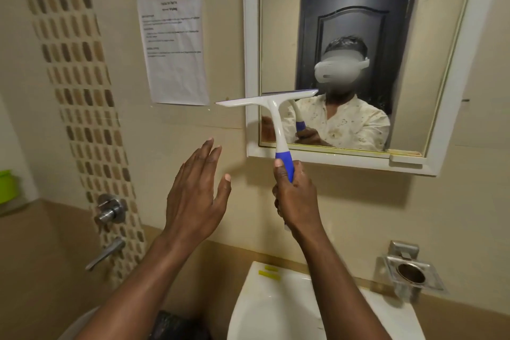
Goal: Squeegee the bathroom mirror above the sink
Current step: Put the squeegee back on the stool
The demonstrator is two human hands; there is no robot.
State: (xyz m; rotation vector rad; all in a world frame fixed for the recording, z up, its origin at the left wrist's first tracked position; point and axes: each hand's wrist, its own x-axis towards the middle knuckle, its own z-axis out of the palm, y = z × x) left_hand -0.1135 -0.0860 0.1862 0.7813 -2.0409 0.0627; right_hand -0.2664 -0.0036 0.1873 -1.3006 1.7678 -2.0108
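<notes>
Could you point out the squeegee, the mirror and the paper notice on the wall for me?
squeegee (271, 119): head view, on its white neck below the blade.
mirror (278, 36): head view, on the glass near its left edge.
paper notice (174, 63): head view, on the middle of the sheet.

Wall to my left: printed paper notice (173, 47) stuck flat beside a vertical strip of brown mosaic tiles (80, 96). Chrome tap valve (110, 209) over lever handle (106, 253). Metal holder (411, 270) at right. Green container (7, 186) far left.
</notes>
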